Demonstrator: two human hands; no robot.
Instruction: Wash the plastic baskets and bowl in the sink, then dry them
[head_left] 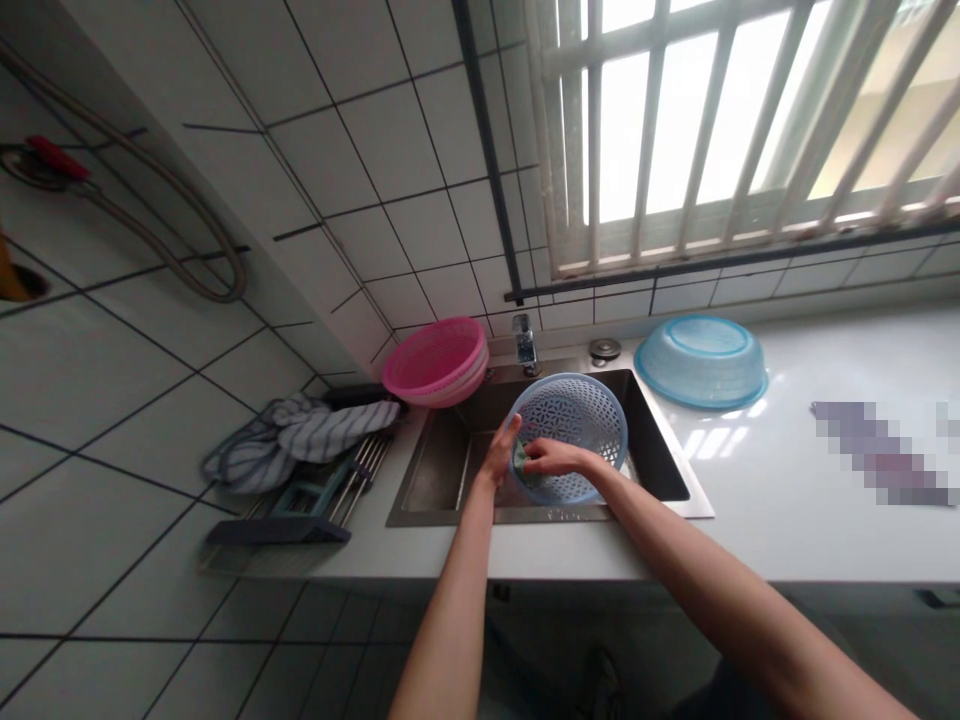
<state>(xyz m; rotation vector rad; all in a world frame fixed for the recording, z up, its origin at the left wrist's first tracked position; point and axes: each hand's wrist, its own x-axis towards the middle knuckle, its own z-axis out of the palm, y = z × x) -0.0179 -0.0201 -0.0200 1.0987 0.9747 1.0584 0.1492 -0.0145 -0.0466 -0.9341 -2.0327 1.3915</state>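
Note:
A light blue perforated plastic basket [581, 420] is tilted up over the steel sink [660, 450]. My left hand [501, 455] grips its left rim, fingers closed round the edge. My right hand [551, 458] presses a green scouring pad [523, 462] against the inside of the basket, fingers closed on the pad. Both forearms reach in from the bottom of the view.
A stack of pink baskets [437, 360] sits at the sink's back left. An upturned blue basin [701, 360] rests on the white counter [787, 500] to the right. A faucet [526, 345] stands behind the sink. A striped cloth [300, 435] lies on a dish rack [315, 500] at left.

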